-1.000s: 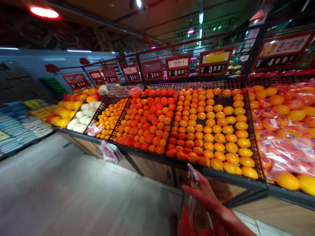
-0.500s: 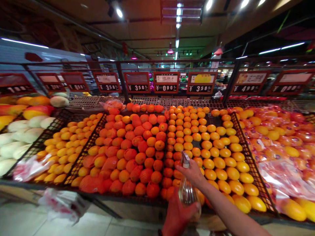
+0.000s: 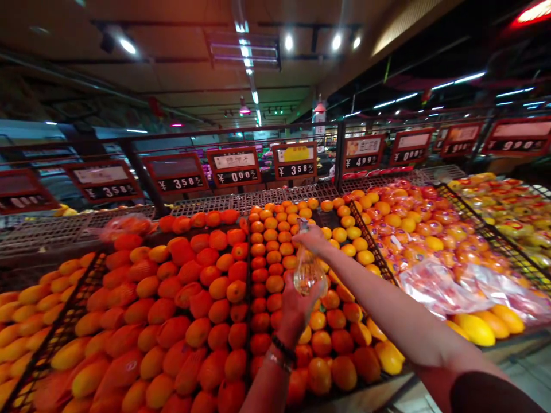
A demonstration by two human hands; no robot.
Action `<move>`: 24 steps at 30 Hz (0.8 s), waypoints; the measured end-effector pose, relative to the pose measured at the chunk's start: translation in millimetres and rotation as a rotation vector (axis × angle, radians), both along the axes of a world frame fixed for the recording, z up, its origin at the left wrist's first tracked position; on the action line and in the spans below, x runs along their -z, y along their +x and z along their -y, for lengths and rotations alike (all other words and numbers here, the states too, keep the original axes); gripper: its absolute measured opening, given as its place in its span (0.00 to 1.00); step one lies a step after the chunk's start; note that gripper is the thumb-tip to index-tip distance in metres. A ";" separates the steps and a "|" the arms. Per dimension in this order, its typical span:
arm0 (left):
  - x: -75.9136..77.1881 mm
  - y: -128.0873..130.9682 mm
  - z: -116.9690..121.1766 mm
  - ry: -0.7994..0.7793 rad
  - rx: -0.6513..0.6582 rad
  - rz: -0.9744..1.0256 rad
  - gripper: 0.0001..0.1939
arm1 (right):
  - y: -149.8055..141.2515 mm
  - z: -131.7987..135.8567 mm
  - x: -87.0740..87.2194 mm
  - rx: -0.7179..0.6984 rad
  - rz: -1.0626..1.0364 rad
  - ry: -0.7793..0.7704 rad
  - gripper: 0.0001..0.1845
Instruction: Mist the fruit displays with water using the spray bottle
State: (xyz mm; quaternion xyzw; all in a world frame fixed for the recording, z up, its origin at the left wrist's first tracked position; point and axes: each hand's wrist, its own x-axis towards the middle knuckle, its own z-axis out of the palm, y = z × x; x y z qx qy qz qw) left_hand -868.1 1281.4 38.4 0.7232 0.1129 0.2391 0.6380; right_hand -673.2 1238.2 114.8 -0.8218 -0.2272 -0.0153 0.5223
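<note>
A clear ribbed spray bottle (image 3: 306, 268) is held out over a crate section of round orange fruit (image 3: 274, 283). My left hand (image 3: 295, 310), with a dark beaded band and a bracelet at the wrist, grips the bottle's lower body. Around its neck, just under the spray head (image 3: 302, 222), my right hand (image 3: 313, 238) is closed. Whether a finger presses the trigger is too small to tell. Some fruit right behind the bottle is hidden by my hands and right forearm.
To the left lie orange fruits (image 3: 162, 311), several in red foam nets. Bagged fruit (image 3: 415, 223) fills the section on the right, with plastic bags (image 3: 445, 284) on top. Black mesh dividers (image 3: 374, 241) separate sections. Price signs (image 3: 295, 160) hang along the back rail.
My view has swung to the right and closer to the stand. Both hands have carried the spray bottle farther forward over the orange fruit, with the right arm stretched out more.
</note>
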 end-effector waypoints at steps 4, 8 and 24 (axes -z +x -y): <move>1.0 45.4 38.1 -0.039 0.061 0.023 0.38 | 33.0 57.2 -14.2 0.104 0.047 -0.030 0.07; 3.5 77.6 78.1 -0.083 0.206 0.047 0.37 | 54.5 113.8 -19.1 0.183 0.058 -0.060 0.06; 102.9 15.7 188.6 -0.226 0.696 -0.349 0.44 | -30.7 283.9 119.8 0.410 -0.247 -0.218 0.11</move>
